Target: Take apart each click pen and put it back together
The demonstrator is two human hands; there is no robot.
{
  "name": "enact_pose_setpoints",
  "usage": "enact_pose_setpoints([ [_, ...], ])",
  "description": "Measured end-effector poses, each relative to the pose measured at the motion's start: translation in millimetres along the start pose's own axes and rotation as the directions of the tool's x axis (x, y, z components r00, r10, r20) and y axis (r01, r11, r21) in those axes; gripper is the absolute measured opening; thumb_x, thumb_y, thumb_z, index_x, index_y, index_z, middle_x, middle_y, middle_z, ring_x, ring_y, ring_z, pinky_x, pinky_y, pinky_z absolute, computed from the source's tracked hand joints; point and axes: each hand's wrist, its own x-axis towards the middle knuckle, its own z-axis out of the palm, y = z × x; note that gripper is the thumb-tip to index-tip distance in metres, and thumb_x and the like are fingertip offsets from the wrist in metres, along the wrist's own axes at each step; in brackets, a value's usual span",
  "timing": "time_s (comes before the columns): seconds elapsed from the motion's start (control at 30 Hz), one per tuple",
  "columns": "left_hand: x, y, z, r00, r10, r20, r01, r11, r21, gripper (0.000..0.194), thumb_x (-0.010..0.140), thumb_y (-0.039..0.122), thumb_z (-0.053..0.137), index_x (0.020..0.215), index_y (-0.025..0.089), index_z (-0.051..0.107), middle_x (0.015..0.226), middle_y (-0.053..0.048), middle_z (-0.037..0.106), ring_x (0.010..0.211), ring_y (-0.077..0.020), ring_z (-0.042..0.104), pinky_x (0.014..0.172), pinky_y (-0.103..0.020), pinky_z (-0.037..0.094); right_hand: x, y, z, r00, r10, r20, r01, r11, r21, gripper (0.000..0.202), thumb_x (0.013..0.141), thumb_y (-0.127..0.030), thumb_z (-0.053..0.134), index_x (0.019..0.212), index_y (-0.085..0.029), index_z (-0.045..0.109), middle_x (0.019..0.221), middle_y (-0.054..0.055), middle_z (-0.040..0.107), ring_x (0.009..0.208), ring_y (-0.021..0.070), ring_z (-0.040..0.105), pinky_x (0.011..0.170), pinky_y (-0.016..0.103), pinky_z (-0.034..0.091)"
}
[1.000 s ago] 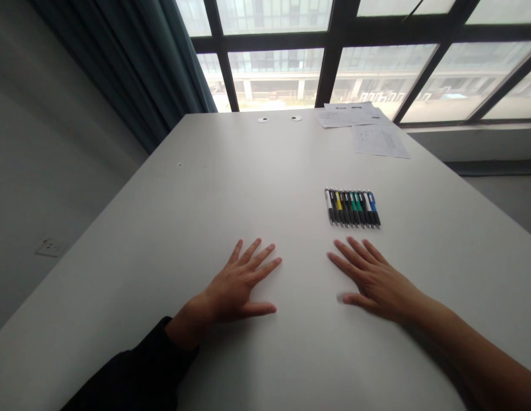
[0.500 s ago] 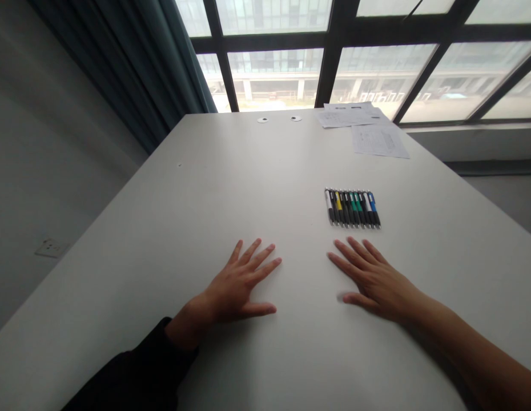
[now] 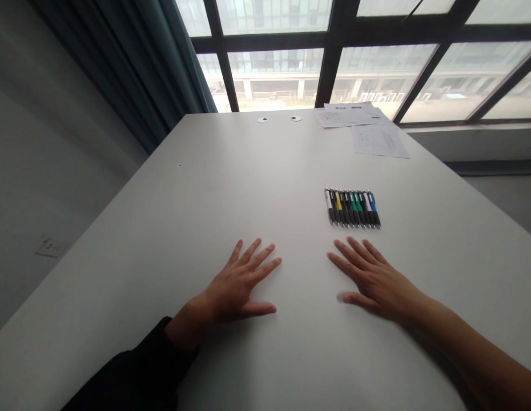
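Note:
My left hand [image 3: 237, 285] lies palm down on the white table [image 3: 231, 188], fingers spread and holding nothing. Palm down as well, my right hand [image 3: 368, 279] rests with its fingers apart just in front of a row of pens [image 3: 353, 209], not touching them. Several click pens lie side by side in that row, tips toward me. They have black grips, and their barrels are white, black, yellow, green and blue.
Printed papers [image 3: 355, 117] overlap at the far right end of the table. Two round white cable-hole covers [image 3: 262, 120] are set near the far edge. Beyond stand a dark-framed window [image 3: 328, 40] and a blue-grey curtain [image 3: 163, 68]. A wall with a socket [image 3: 50, 248] is at left.

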Motion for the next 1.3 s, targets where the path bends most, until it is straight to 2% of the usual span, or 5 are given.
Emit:
enact_pose_setpoints([
  [0.3, 0.4, -0.6, 1.7, 0.999, 0.017, -0.036, -0.017, 1.000, 0.002, 0.094, 0.085, 0.081, 0.050, 0.160, 0.025, 0.034, 0.168, -0.014, 0.028, 0.156, -0.0443, 0.015, 0.122, -0.072, 0.005, -0.8, 0.8, 0.9, 1.000, 0.001, -0.014, -0.001, 1.000, -0.010, 0.087, 0.095, -0.070, 0.048, 0.165, -0.031, 0.014, 0.171, 0.008, 0.019, 0.157, 0.0381, 0.016, 0.122, 0.064, 0.023],
  [0.53, 0.2, -0.8, 0.7, 1.000, 0.008, -0.017, -0.008, 1.000, 0.003, 0.095, 0.085, 0.082, 0.049, 0.159, 0.025, 0.035, 0.169, -0.014, 0.026, 0.156, -0.0449, 0.015, 0.122, -0.072, 0.006, -0.6, 1.1, 1.2, 1.000, -0.007, -0.011, 0.007, 1.000, -0.010, 0.087, 0.095, -0.070, 0.048, 0.165, -0.031, 0.014, 0.171, 0.009, 0.019, 0.157, 0.0390, 0.016, 0.121, 0.065, 0.024],
  [0.83, -0.1, -2.7, 3.7, 0.999, 0.021, -0.045, -0.021, 1.000, 0.001, 0.094, 0.085, 0.081, 0.051, 0.160, 0.027, 0.033, 0.168, -0.013, 0.028, 0.156, -0.0439, 0.016, 0.123, -0.070, 0.004, -0.6, 1.4, 2.6, 1.000, 0.001, -0.014, -0.001, 1.000, 0.018, 0.086, 0.095, -0.070, 0.048, 0.165, -0.033, 0.013, 0.171, 0.007, 0.017, 0.157, 0.0380, 0.015, 0.123, 0.063, 0.021],
  [1.3, -0.1, -2.7, 3.4, 0.998, 0.029, -0.055, -0.029, 1.000, 0.011, 0.095, 0.085, 0.080, 0.052, 0.160, 0.026, 0.033, 0.168, -0.013, 0.028, 0.156, -0.0441, 0.016, 0.122, -0.071, 0.005, -0.2, 1.4, 1.6, 1.000, -0.001, 0.001, 0.001, 1.000, -0.008, 0.087, 0.095, -0.070, 0.048, 0.165, -0.031, 0.015, 0.171, 0.009, 0.018, 0.157, 0.0390, 0.015, 0.121, 0.065, 0.023],
])
